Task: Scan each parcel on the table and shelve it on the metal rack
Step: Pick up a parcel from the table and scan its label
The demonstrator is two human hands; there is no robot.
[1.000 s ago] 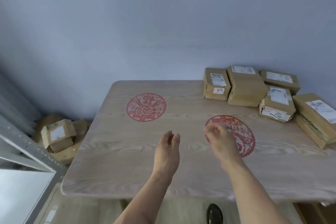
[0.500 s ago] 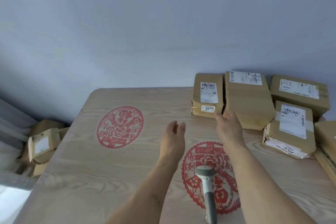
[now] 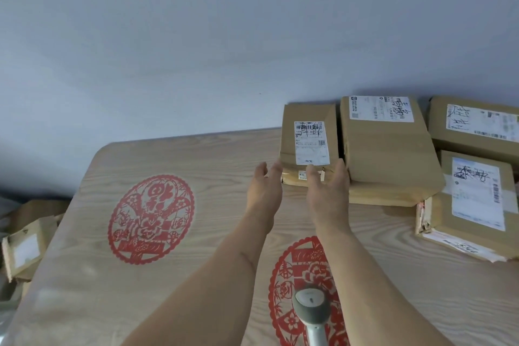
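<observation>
Right, the leftmost parcel (image 3: 309,139) sits at the far edge of the table (image 3: 196,154), touching the taller parcel (image 3: 389,146) on its right. The right hand (image 3: 328,194) has its fingers on the near face, not clearly gripping; the left hand (image 3: 265,189) hovers released just beside its near left corner. The grey scanner (image 3: 311,309) stands at the near edge over a red paper-cut decal (image 3: 283,289).
</observation>
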